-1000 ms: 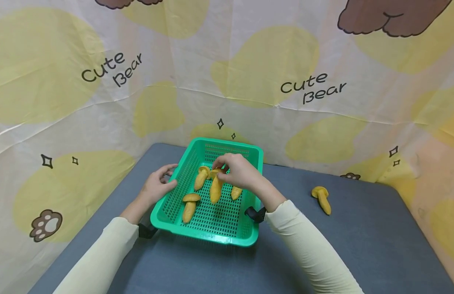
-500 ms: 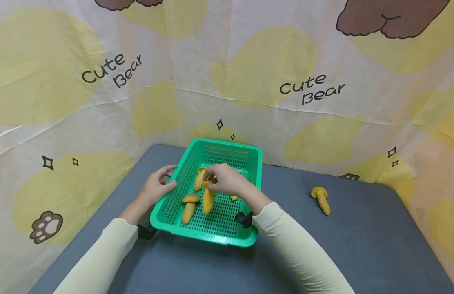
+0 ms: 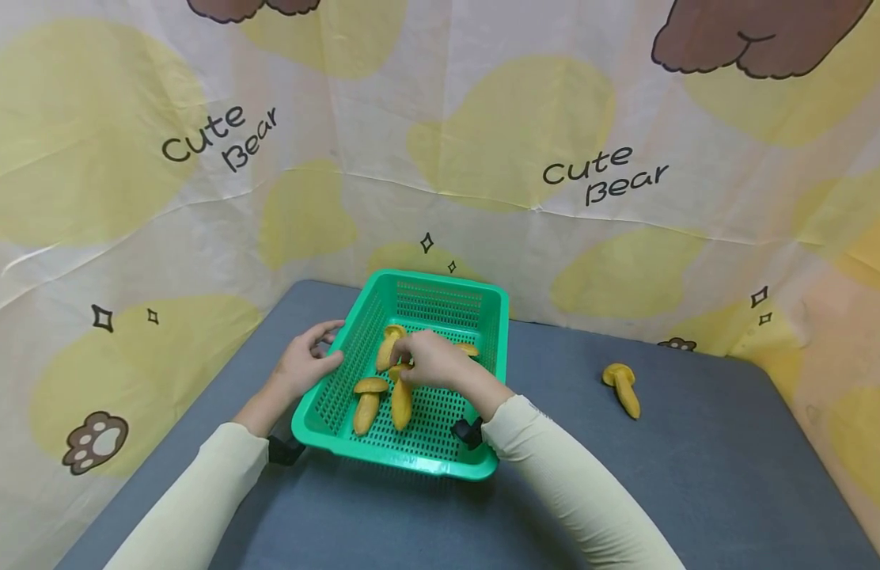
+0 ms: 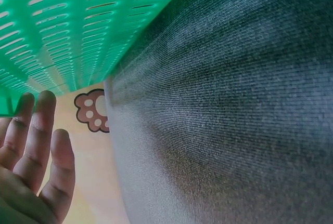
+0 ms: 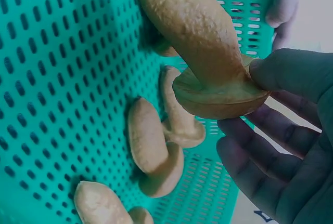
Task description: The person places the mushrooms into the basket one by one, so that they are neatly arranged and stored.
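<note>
In the head view a green plastic basket stands on the grey table, its near end toward me. My right hand, over the basket, pinches a yellow-brown mushroom by its cap. The right wrist view shows thumb and fingertips on that cap, the stem pointing away from the hand. Beneath it several mushrooms lie on the basket floor; one mushroom is partly hidden by my right hand. My left hand is at the basket's left rim, its fingers fairly straight along the outer wall.
One more mushroom lies on the table to the right of the basket. A printed cloth hangs behind the table and along its sides. Black straps circle both wrists.
My right hand has moved toward me and slightly left inside the basket, carrying the mushroom beside the near-left one. Another mushroom's cap at the right shows now. The left hand stays put.
</note>
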`<state>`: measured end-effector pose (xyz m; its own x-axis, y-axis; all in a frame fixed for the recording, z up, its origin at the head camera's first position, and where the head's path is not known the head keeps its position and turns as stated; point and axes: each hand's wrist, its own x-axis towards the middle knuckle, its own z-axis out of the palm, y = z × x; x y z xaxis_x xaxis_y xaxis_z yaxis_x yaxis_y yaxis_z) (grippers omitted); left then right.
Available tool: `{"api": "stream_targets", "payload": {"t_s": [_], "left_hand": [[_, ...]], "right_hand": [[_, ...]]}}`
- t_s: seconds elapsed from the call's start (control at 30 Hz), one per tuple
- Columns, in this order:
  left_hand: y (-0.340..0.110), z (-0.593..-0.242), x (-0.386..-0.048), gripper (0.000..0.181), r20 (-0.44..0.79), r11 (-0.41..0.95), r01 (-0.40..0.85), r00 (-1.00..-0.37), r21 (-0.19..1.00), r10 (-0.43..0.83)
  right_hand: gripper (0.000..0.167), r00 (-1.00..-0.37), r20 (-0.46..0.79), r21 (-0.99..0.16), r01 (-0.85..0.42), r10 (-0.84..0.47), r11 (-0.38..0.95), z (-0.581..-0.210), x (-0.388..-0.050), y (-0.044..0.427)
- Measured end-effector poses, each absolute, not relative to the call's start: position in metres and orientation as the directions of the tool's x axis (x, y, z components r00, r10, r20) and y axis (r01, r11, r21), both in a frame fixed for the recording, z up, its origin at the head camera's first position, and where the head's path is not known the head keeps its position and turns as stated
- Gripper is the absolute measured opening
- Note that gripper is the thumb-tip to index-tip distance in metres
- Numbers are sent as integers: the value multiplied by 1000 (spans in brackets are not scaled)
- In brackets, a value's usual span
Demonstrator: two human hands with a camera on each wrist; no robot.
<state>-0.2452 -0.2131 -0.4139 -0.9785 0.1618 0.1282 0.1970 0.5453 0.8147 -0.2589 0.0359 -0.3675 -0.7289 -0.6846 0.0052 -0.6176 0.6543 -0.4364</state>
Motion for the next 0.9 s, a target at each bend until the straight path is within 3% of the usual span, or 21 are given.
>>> {"api": "stream_targets", "payload": {"t_s": [0.27,0.67,0.9], "left_hand": [[-202,-388,-229,54,114,548,188,-980,815,166],[-202,-385,-226,54,113,546,185,-980,817,164],[-201,-384,-224,54,121,557,195,-979,807,166]], "right_hand": [[15,-724,-31,-431,-613,-689,662,-374,-261,35],[16,-706,-86,-412,-617,-703,670,-380,-264,34],[14,-698,-84,-339,-651,-711,679,-387,-267,32]]}}
